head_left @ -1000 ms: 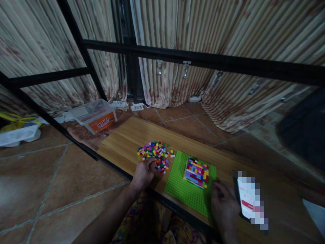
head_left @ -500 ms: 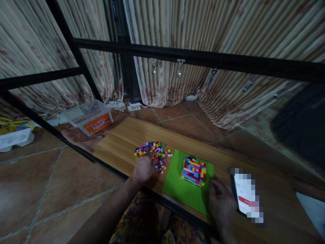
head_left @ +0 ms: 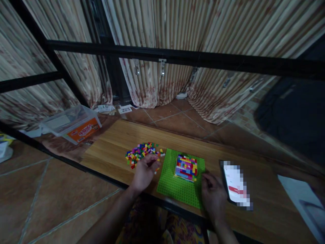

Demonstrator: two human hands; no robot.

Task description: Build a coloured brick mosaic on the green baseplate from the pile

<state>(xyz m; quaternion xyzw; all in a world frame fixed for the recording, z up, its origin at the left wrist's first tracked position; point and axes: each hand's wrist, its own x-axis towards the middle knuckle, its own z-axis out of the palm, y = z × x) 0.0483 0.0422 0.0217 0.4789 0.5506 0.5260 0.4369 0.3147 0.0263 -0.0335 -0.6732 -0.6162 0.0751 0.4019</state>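
The baseplate [head_left: 169,189] is green, the brick block [head_left: 186,167] patchworked red, yellow, blue and pink, the loose bricks [head_left: 142,149] multicoloured, the surface [head_left: 108,145] tan wood-grain, the curtains [head_left: 213,30] brown-striped.

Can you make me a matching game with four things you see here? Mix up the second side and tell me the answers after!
Things:
1. Loose bricks
2. Brick block
3. Phone
4. Clear plastic box

Clues:
A. On the green baseplate
B. Has an orange label
C. In a pile by the left hand
D. Has a lit screen

Pairs: 1-C, 2-A, 3-D, 4-B
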